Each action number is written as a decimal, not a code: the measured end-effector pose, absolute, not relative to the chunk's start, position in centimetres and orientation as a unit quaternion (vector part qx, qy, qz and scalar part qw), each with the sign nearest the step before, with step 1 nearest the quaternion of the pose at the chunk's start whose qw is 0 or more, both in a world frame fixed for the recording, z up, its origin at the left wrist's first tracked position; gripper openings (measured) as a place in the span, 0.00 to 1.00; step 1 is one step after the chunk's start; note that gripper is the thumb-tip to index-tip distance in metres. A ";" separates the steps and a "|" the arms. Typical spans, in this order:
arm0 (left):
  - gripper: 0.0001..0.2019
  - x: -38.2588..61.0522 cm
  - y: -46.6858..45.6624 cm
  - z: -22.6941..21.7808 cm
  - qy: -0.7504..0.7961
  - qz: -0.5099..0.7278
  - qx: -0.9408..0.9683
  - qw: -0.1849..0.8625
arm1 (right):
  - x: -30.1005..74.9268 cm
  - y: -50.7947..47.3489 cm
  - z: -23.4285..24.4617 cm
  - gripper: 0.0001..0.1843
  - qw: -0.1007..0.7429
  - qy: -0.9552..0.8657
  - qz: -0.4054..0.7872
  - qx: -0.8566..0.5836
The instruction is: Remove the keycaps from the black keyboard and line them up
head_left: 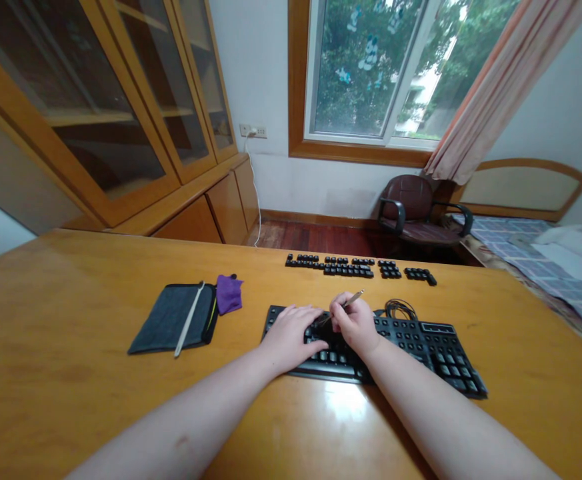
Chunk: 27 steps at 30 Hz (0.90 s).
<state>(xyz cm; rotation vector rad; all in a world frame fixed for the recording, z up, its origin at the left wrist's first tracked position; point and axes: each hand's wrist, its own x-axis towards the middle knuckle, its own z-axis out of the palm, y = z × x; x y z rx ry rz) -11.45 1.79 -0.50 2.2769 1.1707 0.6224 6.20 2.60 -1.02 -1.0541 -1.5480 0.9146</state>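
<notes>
Keyboard (451, 363) lies on the desk (91, 413) before me, my left hand (291, 337) flat on its left part, thumb spread wide. My right hand (355, 328) pinches a slim, silvery tool (353, 299) over the keyboard's middle. Loose keycaps (348, 271) sit in rows beyond; a dark pouch (163, 320) bearing a pale stick (189, 320) lies to the left.

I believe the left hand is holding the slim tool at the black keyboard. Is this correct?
Not quite: the head view shows the right hand holding the slim tool at the black keyboard; the left hand rests on the keyboard.
</notes>
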 end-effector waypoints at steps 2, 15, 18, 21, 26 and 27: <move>0.24 -11.5 1.9 -0.5 0.427 0.258 0.824 0.266 | 6.1 2.6 -1.2 0.14 0.492 -0.643 0.405 -0.426; 0.11 -11.7 2.1 -0.4 0.465 0.353 0.753 0.305 | 6.2 2.8 0.2 0.10 0.470 -0.723 0.260 -0.434; 0.11 -11.8 2.1 -0.7 0.470 0.352 0.752 0.299 | 6.2 2.8 0.2 0.12 0.461 -0.722 0.255 -0.448; 0.11 -11.9 2.2 -1.0 0.468 0.351 0.753 0.301 | 6.1 2.8 0.0 0.15 0.452 -0.722 0.274 -0.447; 0.12 -11.9 2.3 -1.1 0.472 0.341 0.747 0.319 | 6.0 2.9 -0.6 0.17 0.466 -0.705 0.313 -0.433; 0.12 -11.9 2.3 -1.0 0.475 0.338 0.745 0.325 | 6.0 3.0 -0.8 0.16 0.470 -0.697 0.330 -0.429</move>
